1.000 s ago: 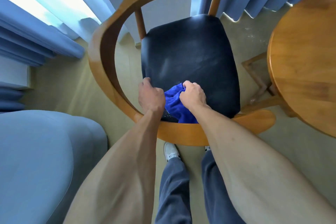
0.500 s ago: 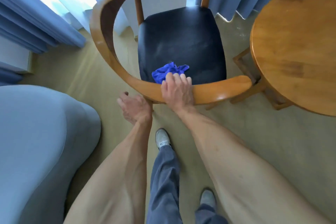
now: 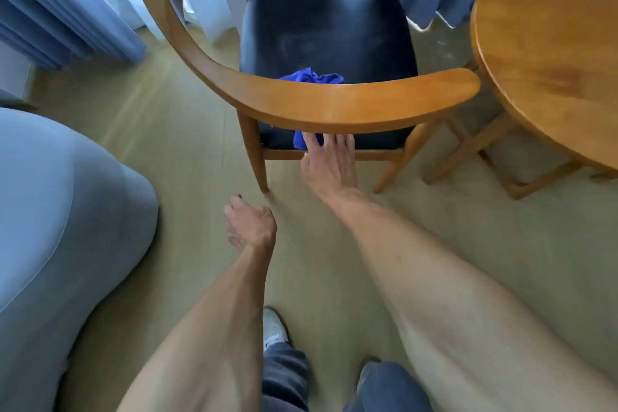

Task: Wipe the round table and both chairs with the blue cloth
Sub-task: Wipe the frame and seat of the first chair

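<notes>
The cloth (image 3: 312, 77) is left bunched on the rear of the chair (image 3: 334, 104) seat, partly hidden behind the curved backrest. The right hand (image 3: 329, 165) is reached under that backrest, its fingers spread at the cloth's edge, apparently so it can be pressed or retaken; a firm grasp cannot be told. The left hand (image 3: 249, 226) is held loosely curled and empty, below the chair, while the table (image 3: 548, 43) stands just right of it.

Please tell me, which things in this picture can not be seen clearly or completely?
All in the head view:
- Blue cloth: its middle is hidden behind the chair's curved backrest.
- Right hand: the fingertips go under the backrest, so its hold on the cloth cannot be judged.
- Round table: cut off by the top and right edges.
- Second chair: not in view.
- Left hand: loosely curled, its palm side hidden.
</notes>
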